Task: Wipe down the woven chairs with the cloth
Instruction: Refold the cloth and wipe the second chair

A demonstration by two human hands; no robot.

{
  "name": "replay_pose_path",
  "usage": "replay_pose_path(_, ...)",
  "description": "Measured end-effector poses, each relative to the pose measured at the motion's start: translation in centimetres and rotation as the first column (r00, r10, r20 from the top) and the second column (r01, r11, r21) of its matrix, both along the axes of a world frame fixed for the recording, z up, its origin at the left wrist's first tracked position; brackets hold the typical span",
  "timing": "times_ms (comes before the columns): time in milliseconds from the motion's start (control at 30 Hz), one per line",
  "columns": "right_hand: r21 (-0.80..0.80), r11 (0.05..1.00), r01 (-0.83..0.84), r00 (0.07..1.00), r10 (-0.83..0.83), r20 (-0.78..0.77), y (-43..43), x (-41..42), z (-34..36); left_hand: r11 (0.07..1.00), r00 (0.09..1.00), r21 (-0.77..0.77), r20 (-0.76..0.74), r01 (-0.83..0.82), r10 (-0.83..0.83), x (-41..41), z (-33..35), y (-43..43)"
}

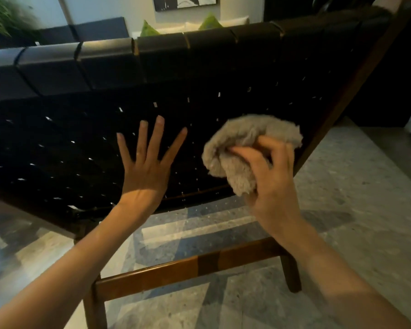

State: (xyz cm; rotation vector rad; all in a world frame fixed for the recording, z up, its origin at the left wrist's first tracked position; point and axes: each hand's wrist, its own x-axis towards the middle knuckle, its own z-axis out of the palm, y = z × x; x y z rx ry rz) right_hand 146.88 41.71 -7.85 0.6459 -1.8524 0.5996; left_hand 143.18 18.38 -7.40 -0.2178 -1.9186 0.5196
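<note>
As one chair (199,74) stands, one cloth (242,136) is held.

A black woven-strap chair (199,74) with brown wooden frame is facing the camera. A crumpled beige fluffy cloth (237,148) is sitting bunched in the right hand (271,176), before the weave.

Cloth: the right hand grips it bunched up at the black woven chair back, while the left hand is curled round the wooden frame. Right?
Not quite. The head view shows the left hand open, fingers spread, over the woven chair back, not round the wooden frame. The right hand does grip the bunched cloth.
</note>
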Motion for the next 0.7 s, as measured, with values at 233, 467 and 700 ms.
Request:
replay_pose_path(233,-0.031,0.994,0.108,0.994,-0.109,-0.032,-2.3,-1.7,7.6,0.998,0.999,-0.066,-0.025,-0.024,0.022,0.0,0.8,-1.2)
replay_pose_path(467,-0.076,0.992,0.100,0.995,-0.102,-0.018,-4.4,-4.6,6.5,0.998,0.999,-0.065,-0.033,-0.023,0.021,-0.6,0.9,-2.0)
replay_pose_path(700,0.090,0.995,0.053,0.987,-0.066,0.146,-5.3,-8.1,-2.7,0.999,1.000,-0.039,0.012,0.020,-0.020,-0.8,0.5,-2.0)
